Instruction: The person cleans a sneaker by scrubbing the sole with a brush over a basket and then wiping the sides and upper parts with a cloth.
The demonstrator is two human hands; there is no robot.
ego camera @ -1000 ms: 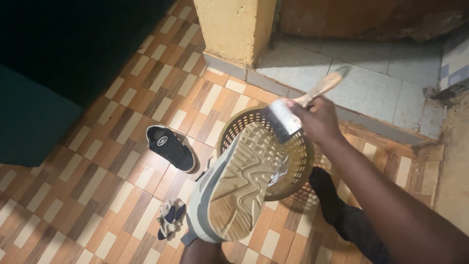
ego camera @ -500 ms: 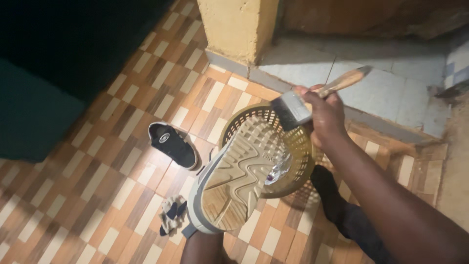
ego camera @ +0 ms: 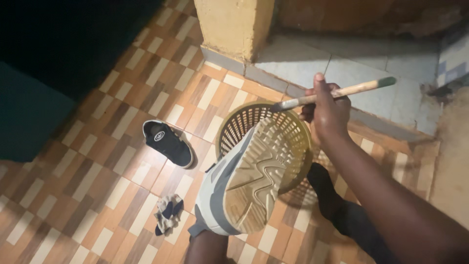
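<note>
The floor [ego camera: 97,161] is laid in orange, brown and cream rectangular tiles; it meets a raised grey-tiled step [ego camera: 371,73] at the top right, beside a yellow pillar [ego camera: 234,24]; a dark, unlit mass fills the upper left and cannot be made out. A round tan plastic basket [ego camera: 234,129] with slotted walls stands on the floor near the step. Over its mouth is a grey sneaker [ego camera: 244,188], sole up and tilted — the tan patterned tread faces the camera, the toe reaches over the basket's far rim, the heel lies nearest the viewer. The left forearm enters at the bottom edge and disappears beneath the heel; the left hand itself is hidden under the sneaker, so its grip cannot be told. The right hand [ego camera: 330,112] is closed around the wooden handle of a paintbrush [ego camera: 337,92], thumb raised along the shaft; the brush lies nearly level, seen edge-on, bristle end pointing left just above the basket's far rim and close to the sneaker's toe, handle end extending right over the step. A black sneaker [ego camera: 168,144] with white edging lies on the floor left of the basket, apart from it; a black sock [ego camera: 325,193] lies just right of the basket; a crumpled pale-and-dark cloth [ego camera: 168,215] — smallest item — rests on the tiles left of the grey sneaker's heel.
</note>
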